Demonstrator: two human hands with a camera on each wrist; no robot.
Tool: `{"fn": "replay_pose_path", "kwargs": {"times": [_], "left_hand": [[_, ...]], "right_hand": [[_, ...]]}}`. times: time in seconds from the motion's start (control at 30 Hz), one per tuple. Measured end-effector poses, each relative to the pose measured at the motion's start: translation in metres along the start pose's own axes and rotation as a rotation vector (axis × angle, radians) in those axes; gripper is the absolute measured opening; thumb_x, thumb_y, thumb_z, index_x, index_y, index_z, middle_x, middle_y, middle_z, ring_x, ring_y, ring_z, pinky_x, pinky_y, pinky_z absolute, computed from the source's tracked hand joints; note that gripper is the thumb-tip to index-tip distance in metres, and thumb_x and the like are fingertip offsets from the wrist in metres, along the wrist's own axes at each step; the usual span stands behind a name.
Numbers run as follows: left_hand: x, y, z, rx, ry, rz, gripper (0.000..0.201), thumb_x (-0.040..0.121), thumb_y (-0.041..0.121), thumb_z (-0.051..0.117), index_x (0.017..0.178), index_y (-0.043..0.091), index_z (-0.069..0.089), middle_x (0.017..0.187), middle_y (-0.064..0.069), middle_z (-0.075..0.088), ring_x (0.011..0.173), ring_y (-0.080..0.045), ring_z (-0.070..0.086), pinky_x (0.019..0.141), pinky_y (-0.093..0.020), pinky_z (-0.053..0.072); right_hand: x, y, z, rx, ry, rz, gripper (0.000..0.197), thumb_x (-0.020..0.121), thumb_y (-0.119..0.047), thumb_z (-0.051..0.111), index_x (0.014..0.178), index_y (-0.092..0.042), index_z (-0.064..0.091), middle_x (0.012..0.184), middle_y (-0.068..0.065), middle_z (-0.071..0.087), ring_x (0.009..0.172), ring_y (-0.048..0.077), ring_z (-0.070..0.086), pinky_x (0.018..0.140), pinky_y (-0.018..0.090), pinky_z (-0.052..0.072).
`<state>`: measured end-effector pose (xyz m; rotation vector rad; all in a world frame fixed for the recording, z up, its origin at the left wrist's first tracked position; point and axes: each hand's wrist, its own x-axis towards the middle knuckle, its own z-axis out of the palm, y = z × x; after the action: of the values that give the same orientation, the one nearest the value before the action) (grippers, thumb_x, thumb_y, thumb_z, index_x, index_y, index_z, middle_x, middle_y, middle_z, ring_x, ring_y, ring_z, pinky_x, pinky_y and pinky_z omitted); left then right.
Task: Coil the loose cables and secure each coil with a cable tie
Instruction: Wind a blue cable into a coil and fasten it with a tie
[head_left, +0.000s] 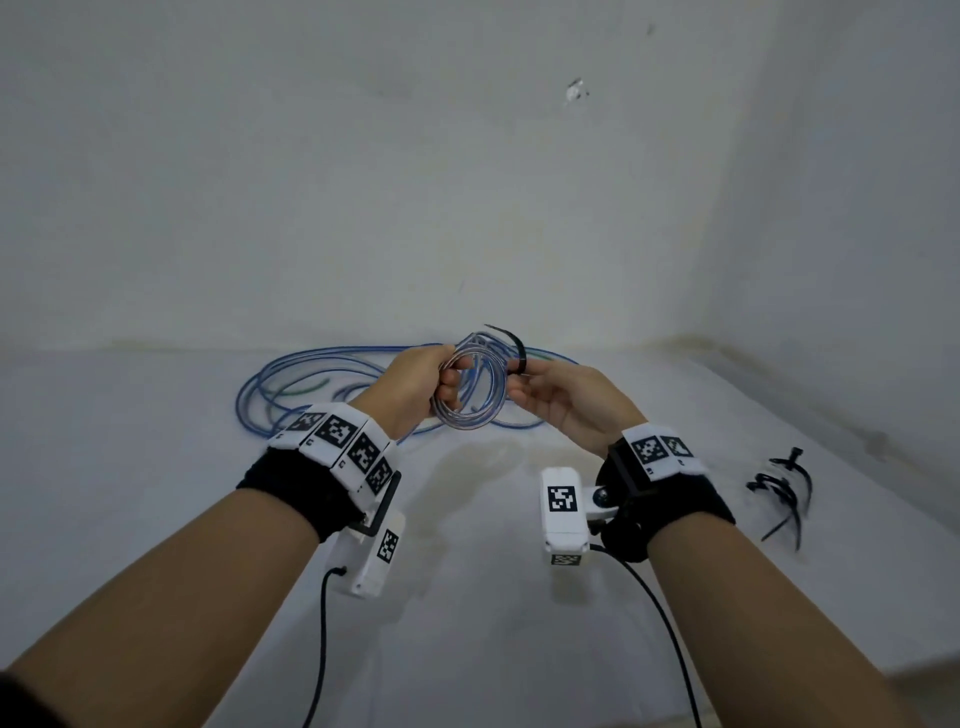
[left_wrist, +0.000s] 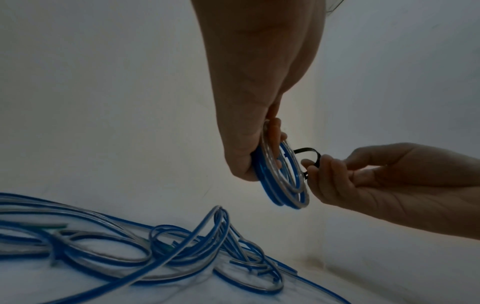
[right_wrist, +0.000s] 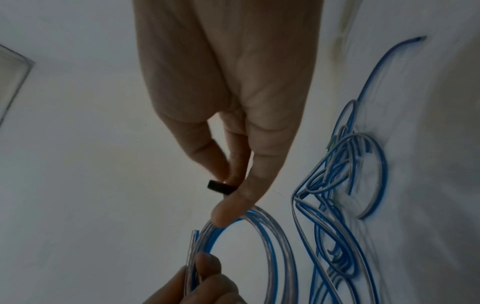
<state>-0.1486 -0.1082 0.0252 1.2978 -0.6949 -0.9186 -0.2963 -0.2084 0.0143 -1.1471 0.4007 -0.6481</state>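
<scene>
A small coil (head_left: 470, 395) of clear and blue cable hangs in the air above the white table, and my left hand (head_left: 415, 389) grips its left side. The same coil (left_wrist: 281, 176) shows edge-on in the left wrist view. A black cable tie (head_left: 514, 348) loops over the coil's right side. My right hand (head_left: 550, 400) pinches that cable tie (left_wrist: 309, 153) between thumb and fingers right beside the coil (right_wrist: 259, 242). The tie's head (right_wrist: 217, 186) shows between the fingertips in the right wrist view.
A tangle of loose blue and clear cables (head_left: 322, 384) lies on the table (head_left: 467, 597) behind the hands, near the wall. A small pile of black cable ties (head_left: 779, 491) lies to the right. White walls close off the back and right.
</scene>
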Motion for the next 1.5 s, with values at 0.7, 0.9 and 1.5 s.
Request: {"fn": "replay_pose_path", "kwargs": {"times": [0.7, 0.9, 1.5], "left_hand": [[-0.009, 0.0, -0.041, 0.263, 0.157, 0.141, 0.037, 0.098, 0.015, 0.032, 0.078, 0.004, 0.061, 0.059, -0.002, 0.037, 0.031, -0.005, 0.035, 0.056, -0.03, 0.032], [-0.013, 0.003, -0.046, 0.293, 0.223, 0.201, 0.022, 0.097, 0.014, 0.035, 0.077, 0.011, 0.044, 0.061, -0.003, 0.04, 0.041, -0.01, 0.036, 0.055, -0.029, 0.032], [-0.029, 0.013, -0.045, 0.229, 0.075, 0.087, 0.02, 0.097, 0.01, 0.042, 0.077, 0.01, 0.042, 0.066, -0.007, 0.044, 0.049, -0.013, 0.033, 0.05, -0.026, 0.035]], "right_hand": [[0.001, 0.012, 0.063, -0.522, -0.079, -0.367, 0.008, 0.092, 0.001, 0.053, 0.093, -0.007, 0.053, 0.08, 0.016, 0.055, 0.054, 0.01, 0.059, 0.054, 0.022, 0.051], [0.006, 0.018, 0.071, -0.547, -0.161, -0.283, 0.007, 0.094, -0.001, 0.05, 0.089, -0.006, 0.052, 0.076, 0.016, 0.057, 0.055, 0.014, 0.063, 0.058, 0.026, 0.056], [0.017, 0.02, 0.079, -0.686, -0.104, -0.516, 0.016, 0.082, 0.01, 0.061, 0.084, -0.005, 0.065, 0.076, 0.009, 0.064, 0.06, 0.006, 0.063, 0.059, 0.016, 0.049]]}}
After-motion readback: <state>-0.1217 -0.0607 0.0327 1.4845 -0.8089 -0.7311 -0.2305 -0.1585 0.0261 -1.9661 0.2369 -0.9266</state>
